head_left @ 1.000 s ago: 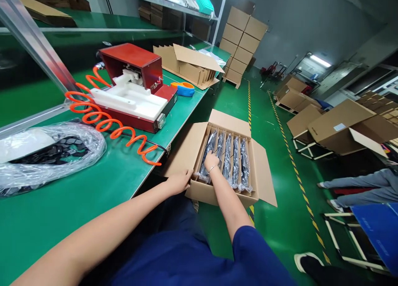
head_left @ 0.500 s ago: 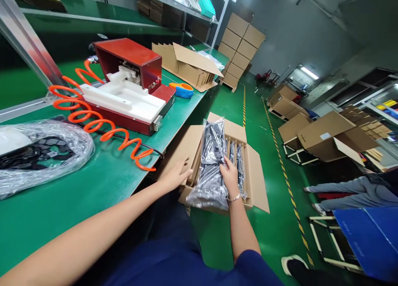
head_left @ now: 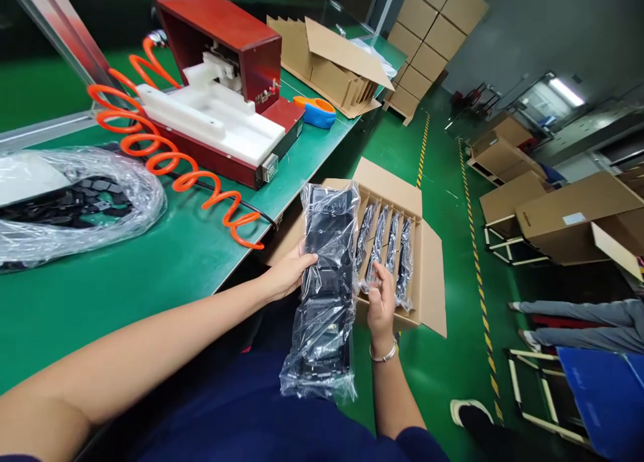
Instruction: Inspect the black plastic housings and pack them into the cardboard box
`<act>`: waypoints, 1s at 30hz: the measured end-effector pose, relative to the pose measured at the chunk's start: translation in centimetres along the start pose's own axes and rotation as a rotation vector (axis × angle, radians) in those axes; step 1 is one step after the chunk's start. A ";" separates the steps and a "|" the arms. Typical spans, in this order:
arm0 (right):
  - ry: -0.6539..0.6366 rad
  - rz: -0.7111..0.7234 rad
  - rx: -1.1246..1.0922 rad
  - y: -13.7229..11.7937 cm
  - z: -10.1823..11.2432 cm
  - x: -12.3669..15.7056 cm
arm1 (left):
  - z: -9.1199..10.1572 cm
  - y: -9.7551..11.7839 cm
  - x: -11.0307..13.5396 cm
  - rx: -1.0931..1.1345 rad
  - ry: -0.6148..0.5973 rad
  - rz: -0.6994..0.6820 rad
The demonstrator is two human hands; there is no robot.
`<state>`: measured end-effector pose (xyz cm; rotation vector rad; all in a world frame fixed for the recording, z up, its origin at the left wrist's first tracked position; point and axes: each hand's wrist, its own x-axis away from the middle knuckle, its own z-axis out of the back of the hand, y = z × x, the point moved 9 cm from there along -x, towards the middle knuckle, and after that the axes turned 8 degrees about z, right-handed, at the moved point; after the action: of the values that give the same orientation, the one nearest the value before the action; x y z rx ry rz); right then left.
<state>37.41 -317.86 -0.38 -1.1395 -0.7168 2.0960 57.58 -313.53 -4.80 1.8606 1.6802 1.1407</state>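
My left hand [head_left: 289, 272] grips the left edge of a long black part wrapped in a clear plastic bag [head_left: 325, 284], which hangs upright in front of me. To the right of the bag is my right hand [head_left: 381, 301], fingers loosely apart and holding nothing. Behind them sits an open cardboard box [head_left: 430, 274] on the floor, with several more bagged black parts [head_left: 387, 247] standing in divider slots.
On the green bench [head_left: 166, 274] stand a red and white fixture [head_left: 226, 106] with a coiled orange hose [head_left: 166, 160], a bag of black parts [head_left: 70, 207], a tape dispenser [head_left: 314, 111] and folded cartons [head_left: 332, 66]. Boxes and another person's legs [head_left: 578, 318] lie to the right.
The bagged part came up out of the box. My right hand let go of it and my left hand left the box flap and took hold of the bag.
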 end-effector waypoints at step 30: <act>-0.181 0.516 0.564 -8.9 -3.1 -0.5 | -0.8 -0.6 1.1 0.110 0.015 0.079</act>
<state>42.72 -312.01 4.71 -0.8732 0.1354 2.6148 56.55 -312.56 -4.42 2.0069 1.7236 1.1160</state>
